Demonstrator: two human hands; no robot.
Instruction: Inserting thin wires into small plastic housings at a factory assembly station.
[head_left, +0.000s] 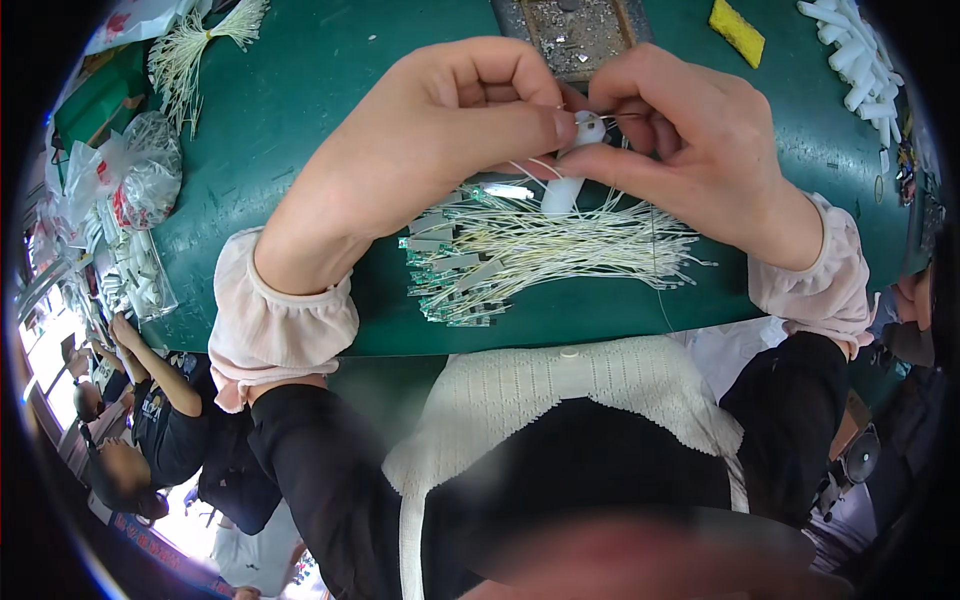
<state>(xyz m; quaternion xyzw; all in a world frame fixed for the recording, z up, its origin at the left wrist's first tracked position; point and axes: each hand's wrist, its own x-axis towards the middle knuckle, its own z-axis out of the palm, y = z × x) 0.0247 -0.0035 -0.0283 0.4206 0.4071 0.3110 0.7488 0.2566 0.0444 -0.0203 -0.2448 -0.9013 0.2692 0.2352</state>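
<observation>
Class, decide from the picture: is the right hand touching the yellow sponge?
Apart. The head view shows a strip of green tabletop between the right hand and the yellow sponge.

Yellow sponge (738,32) on green tabletop (235,165); plastic bag (150,175) leftward

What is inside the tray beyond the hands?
Small grey and shiny bits lie in the tray. The left hand and right hand cover part of its near side; anything there is hidden.
</observation>
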